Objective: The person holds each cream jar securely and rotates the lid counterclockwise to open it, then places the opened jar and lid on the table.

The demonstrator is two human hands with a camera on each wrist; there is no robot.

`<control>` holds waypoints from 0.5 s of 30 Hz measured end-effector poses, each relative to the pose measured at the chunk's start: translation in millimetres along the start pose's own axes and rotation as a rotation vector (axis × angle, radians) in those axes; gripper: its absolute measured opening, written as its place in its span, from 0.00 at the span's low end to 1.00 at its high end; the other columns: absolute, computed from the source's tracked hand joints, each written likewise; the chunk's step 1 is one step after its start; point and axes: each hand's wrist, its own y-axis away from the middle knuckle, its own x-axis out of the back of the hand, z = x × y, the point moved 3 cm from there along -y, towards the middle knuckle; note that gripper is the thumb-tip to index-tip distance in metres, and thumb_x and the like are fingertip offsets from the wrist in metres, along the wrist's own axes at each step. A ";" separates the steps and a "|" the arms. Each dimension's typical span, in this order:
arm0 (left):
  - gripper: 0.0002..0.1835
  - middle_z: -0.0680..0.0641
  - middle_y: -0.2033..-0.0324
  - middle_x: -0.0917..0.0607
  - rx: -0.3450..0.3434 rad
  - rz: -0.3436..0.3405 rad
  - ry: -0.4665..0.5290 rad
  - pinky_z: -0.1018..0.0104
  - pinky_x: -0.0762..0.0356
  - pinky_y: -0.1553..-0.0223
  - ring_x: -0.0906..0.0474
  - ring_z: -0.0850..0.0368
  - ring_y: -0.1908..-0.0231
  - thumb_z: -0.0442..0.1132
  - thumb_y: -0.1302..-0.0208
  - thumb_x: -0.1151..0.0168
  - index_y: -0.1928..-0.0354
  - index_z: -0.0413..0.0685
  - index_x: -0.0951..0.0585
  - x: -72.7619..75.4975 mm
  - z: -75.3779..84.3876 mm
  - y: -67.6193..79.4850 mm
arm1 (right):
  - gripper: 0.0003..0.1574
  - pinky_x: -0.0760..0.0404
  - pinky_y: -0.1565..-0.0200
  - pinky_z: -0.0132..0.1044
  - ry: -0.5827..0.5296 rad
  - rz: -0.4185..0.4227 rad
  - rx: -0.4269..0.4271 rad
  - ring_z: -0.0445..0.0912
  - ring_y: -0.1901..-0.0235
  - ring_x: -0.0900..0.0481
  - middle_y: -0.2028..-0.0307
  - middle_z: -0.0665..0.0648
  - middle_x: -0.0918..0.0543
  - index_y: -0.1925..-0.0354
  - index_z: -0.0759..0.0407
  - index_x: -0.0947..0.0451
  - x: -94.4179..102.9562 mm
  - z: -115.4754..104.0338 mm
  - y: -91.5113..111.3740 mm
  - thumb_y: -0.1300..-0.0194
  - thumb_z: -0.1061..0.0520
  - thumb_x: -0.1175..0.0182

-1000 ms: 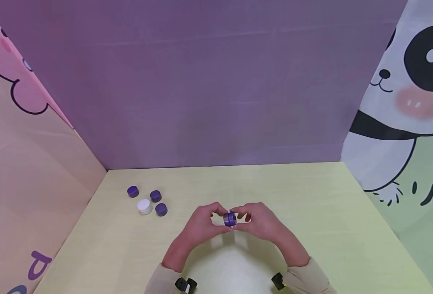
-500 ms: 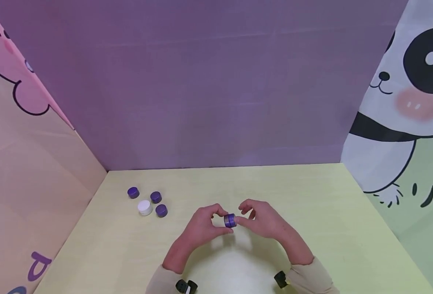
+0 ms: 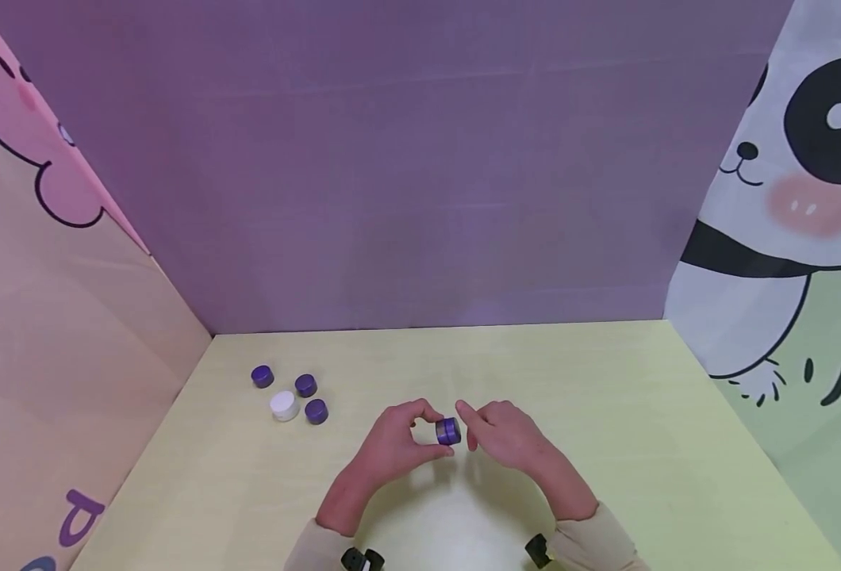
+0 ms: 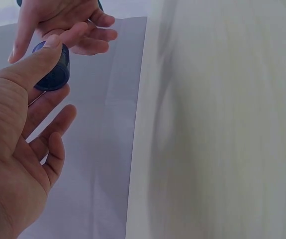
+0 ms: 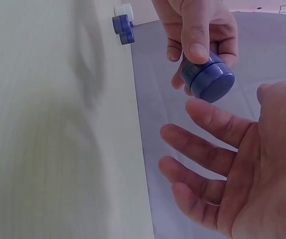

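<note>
My left hand (image 3: 395, 442) pinches a small round purple jar (image 3: 448, 431) between thumb and index finger, above the table. The jar lies on its side, one flat end facing my right hand. In the right wrist view, a seam runs round the jar (image 5: 210, 79) like the edge of a lid, and the left thumb presses on its side. My right hand (image 3: 506, 434) is just right of that flat end, touching nothing, its fingers spread and loosely bent in the right wrist view. The left wrist view shows the jar (image 4: 58, 74) partly behind the left thumb.
On the left of the pale table (image 3: 606, 444) stand several small purple jars or caps, one purple piece (image 3: 316, 411) nearest me, grouped round a white one (image 3: 284, 405). A purple wall (image 3: 420, 174) closes off the back, with printed panels at both sides.
My right hand has let go of the jar's right end and drawn slightly away, turning so its thumb points up. The left hand keeps holding the jar in nearly the same place.
</note>
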 end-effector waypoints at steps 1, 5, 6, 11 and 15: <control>0.18 0.63 0.63 0.15 0.000 -0.001 0.002 0.57 0.26 0.56 0.19 0.53 0.58 0.47 0.55 0.20 0.63 0.60 0.20 -0.2 0.3 0.1 | 0.44 0.30 0.72 0.39 -0.004 -0.002 -0.002 0.45 0.79 0.29 0.82 0.48 0.25 0.79 0.53 0.18 -0.7 0.1 0.3 0.29 0.27 0.65; 0.18 0.63 0.63 0.16 -0.002 -0.004 0.018 0.54 0.26 0.55 0.19 0.51 0.58 0.48 0.55 0.20 0.64 0.60 0.20 -1.8 0.6 0.9 | 0.40 0.32 0.75 0.38 -0.023 -0.017 0.017 0.43 0.80 0.32 0.81 0.48 0.26 0.75 0.54 0.18 -2.8 0.7 0.8 0.29 0.28 0.61; 0.18 0.64 0.63 0.16 -0.002 -0.006 0.022 0.53 0.26 0.55 0.19 0.51 0.58 0.48 0.55 0.20 0.64 0.61 0.20 -2.3 0.3 1.3 | 0.39 0.33 0.75 0.37 -0.025 -0.020 0.027 0.43 0.81 0.32 0.81 0.47 0.26 0.75 0.53 0.19 -3.2 0.9 0.8 0.29 0.28 0.59; 0.19 0.67 0.64 0.16 -0.007 -0.013 0.033 0.51 0.26 0.55 0.18 0.54 0.58 0.48 0.55 0.20 0.63 0.63 0.21 -5.1 -2.7 2.4 | 0.33 0.34 0.77 0.35 -0.036 -0.027 0.107 0.40 0.81 0.33 0.81 0.45 0.27 0.72 0.55 0.19 -4.2 1.4 1.0 0.30 0.31 0.52; 0.19 0.68 0.64 0.16 -0.010 -0.012 0.037 0.51 0.26 0.55 0.18 0.54 0.58 0.46 0.55 0.20 0.63 0.64 0.21 -5.2 -2.4 2.4 | 0.26 0.30 0.76 0.35 -0.084 -0.031 0.154 0.40 0.77 0.29 0.76 0.46 0.21 0.69 0.51 0.19 -4.3 2.6 1.9 0.31 0.33 0.47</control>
